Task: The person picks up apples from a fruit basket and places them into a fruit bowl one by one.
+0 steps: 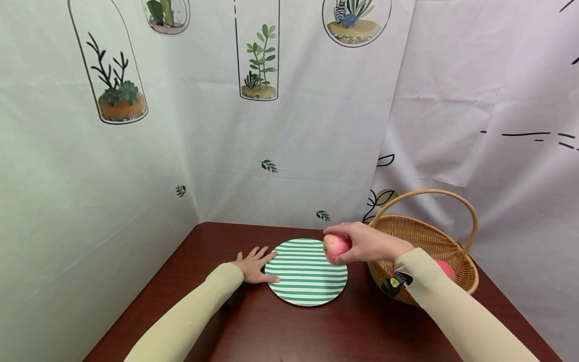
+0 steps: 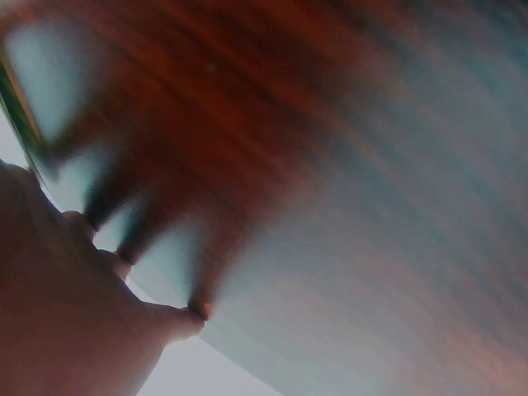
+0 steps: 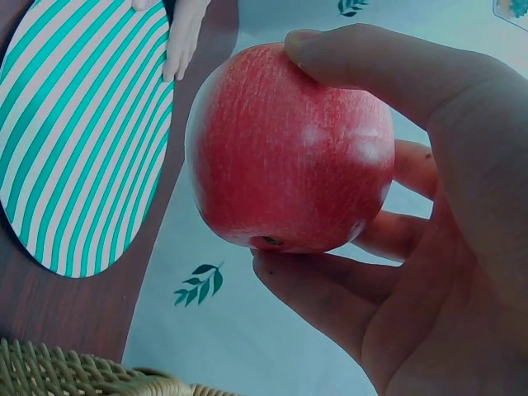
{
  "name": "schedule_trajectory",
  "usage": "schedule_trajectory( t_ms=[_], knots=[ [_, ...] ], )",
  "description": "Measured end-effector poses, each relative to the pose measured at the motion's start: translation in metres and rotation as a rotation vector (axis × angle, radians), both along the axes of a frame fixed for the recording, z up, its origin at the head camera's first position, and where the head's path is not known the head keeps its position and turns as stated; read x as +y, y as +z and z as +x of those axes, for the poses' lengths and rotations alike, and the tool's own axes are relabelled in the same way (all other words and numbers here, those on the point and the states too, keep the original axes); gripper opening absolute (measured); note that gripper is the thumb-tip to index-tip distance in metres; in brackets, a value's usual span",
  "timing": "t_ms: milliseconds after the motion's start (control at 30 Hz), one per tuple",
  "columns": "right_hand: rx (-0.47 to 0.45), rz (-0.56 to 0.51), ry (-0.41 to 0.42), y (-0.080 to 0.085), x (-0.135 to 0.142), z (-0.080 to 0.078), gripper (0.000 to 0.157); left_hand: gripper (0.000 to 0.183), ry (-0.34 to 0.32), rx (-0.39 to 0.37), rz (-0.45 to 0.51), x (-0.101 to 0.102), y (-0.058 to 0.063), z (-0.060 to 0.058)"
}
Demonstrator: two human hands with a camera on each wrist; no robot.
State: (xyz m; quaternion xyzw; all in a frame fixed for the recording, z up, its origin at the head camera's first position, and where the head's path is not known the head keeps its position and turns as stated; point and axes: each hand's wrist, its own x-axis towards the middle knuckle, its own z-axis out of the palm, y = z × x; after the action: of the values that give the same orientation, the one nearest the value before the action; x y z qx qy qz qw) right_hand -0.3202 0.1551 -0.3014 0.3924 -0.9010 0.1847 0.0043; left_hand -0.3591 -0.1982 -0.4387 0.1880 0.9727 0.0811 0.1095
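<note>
A red apple (image 1: pixel 336 247) is gripped in my right hand (image 1: pixel 364 241), held above the right edge of a round placemat (image 1: pixel 303 281) with green and white stripes. The right wrist view shows the apple (image 3: pixel 289 148) between the thumb and the curled fingers. My left hand (image 1: pixel 254 265) rests on the table at the mat's left side with its fingers spread. Its thumb and index fingertip touch the mat's edge. In the left wrist view, the left hand (image 2: pixel 74 289) lies against the dark wood surface.
A wicker basket (image 1: pixel 416 229) with a tall handle stands on the right, partly behind my right forearm. Inside it shows another red fruit (image 1: pixel 447 270), partly hidden. The brown table (image 1: pixel 271 332) meets white printed cloth walls (image 1: pixel 307 151) at the back and left.
</note>
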Motion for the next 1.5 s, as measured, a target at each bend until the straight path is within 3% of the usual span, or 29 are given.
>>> schedule_trajectory(
  t_ms=[433,933,1167,1500],
  knots=[
    [-0.022,-0.029,0.001,-0.006,-0.017,-0.011,0.061,0.094,-0.008,-0.008,0.006,-0.002,0.002,0.0],
    [-0.06,-0.042,-0.039,-0.017,-0.033,-0.025,0.072,0.092,-0.002,-0.003,0.004,-0.001,-0.001,-0.001],
    [-0.049,-0.053,-0.023,-0.028,-0.042,-0.034,0.074,0.096,-0.006,0.004,0.001,-0.004,-0.002,-0.004],
    [-0.117,-0.056,-0.105,-0.05,-0.052,-0.042,0.071,0.093,-0.011,-0.008,-0.007,-0.001,0.001,-0.004]
  ],
)
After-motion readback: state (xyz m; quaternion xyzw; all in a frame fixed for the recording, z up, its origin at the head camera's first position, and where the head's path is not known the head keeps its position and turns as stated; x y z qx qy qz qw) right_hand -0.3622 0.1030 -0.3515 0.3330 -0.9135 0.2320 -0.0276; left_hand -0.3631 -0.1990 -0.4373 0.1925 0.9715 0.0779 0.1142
